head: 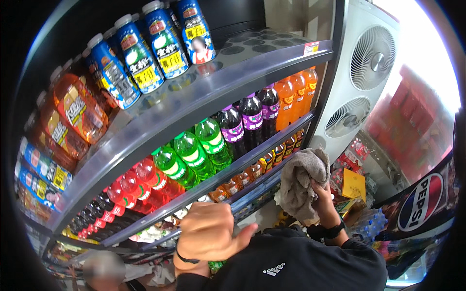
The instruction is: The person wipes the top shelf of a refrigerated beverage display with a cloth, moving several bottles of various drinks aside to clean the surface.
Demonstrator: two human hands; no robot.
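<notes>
My right hand grips a bunched grey-brown cloth in front of the lower right shelves. On that wrist is a black watch. My left hand is bent over near a lower shelf rail, thumb out to the side. Its curled fingers are hidden, so whether they hold anything is unclear. Before me rises a dark display cooler, its upper shelf edge bowed by the lens. Green soda bottles and dark bottles with purple labels stand on the shelf below it.
Blue coconut-drink bottles and amber drink bottles line the upper shelf, beside round recesses. Red bottles and orange bottles stand lower. A white twin-fan unit, a yellow box and a Pepsi-marked panel flank my right; another person is lower left.
</notes>
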